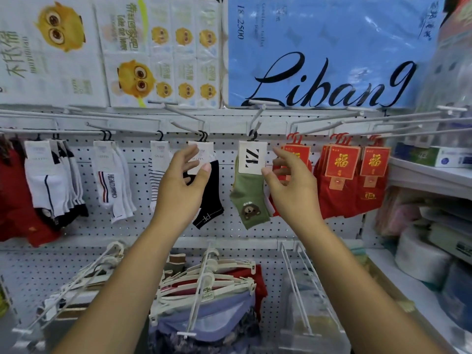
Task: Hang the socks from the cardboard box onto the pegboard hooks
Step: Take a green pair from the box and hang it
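Note:
A green sock with a bear face (249,198) hangs by its black hanger from a white pegboard hook (256,121), with a white "ZL" card on top. My right hand (291,185) is just to its right, fingers spread, thumb close to the card's lower edge. My left hand (182,182) is open in front of a black sock (210,200) that hangs on the neighbouring hook. Neither hand holds anything. The cardboard box is not in view.
White and striped socks (109,180) hang to the left, red socks with red cards (355,180) to the right. Long hooks (383,121) jut out at upper right. Hangers with garments (204,287) sit below. Shelves (429,175) stand at right, tissue packs above.

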